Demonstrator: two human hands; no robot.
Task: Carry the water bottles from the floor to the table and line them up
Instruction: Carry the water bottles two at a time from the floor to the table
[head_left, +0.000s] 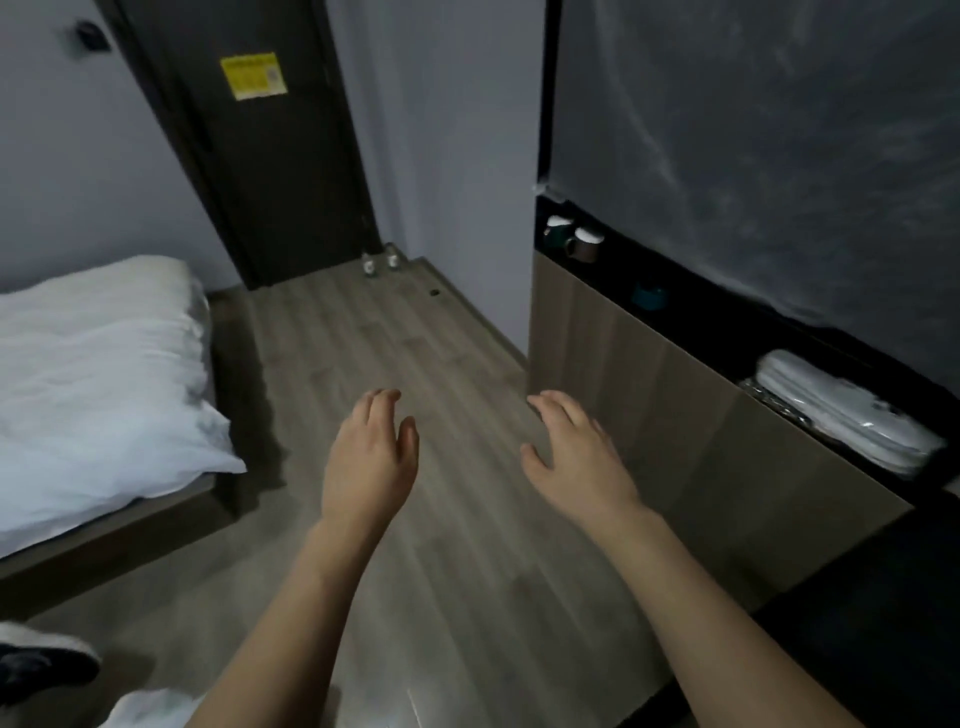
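1. Two small water bottles (382, 261) stand upright on the wooden floor (395, 338) at the far end of the room, side by side and just apart, at the foot of a dark door (270, 156). They are small and blurred in this view, so their caps and fill level cannot be told.
2. The left hand (371, 462) is held out over the floor, palm down, fingers relaxed and slightly bent, holding nothing.
3. The right hand (574, 457) is held out beside it, well apart from the left, fingers loosely spread and a little curved, also holding nothing. Its fingertips lie close to the near corner of a wood-fronted cabinet (675, 415); whether they touch it cannot be told.
4. Both hands are far from the bottles, with a long stretch of floor between.
5. The cabinet on the right has an open dark recess along its top, below a dark wall panel (753, 156).
6. In the recess, at the far end, two cups (571, 236) stand close together, one teal and one brown, with white at their tops.
7. Farther along the recess lies a small teal thing (649, 297), too dim to name.
8. At the near end of the recess lies a flat white pack in clear wrapping (841, 415), resting on a patterned tray (769, 397).
9. A bed (98, 374) with white bedding stands on the left.
10. A yellow notice (253, 76) is stuck on the door.
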